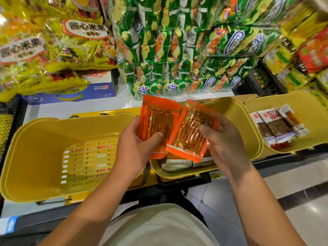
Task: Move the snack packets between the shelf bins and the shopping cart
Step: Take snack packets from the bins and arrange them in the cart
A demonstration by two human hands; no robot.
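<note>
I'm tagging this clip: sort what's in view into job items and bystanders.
Job items: orange packets held in the left hand and right hand; yellow basket; middle bin.

Bystanders: green bags, yellow rice-cracker bags, right bin's white packets.

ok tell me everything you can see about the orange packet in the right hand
The orange packet is a flat, glossy plastic pouch with orange borders and a clear window that shows reddish strips packed side by side. It is tilted, with one corner pointing down. The right hand holds it, thumb on the front and fingers behind. Its left edge overlaps the similar packet held in the left hand. It hangs above the middle yellow bin.
</note>
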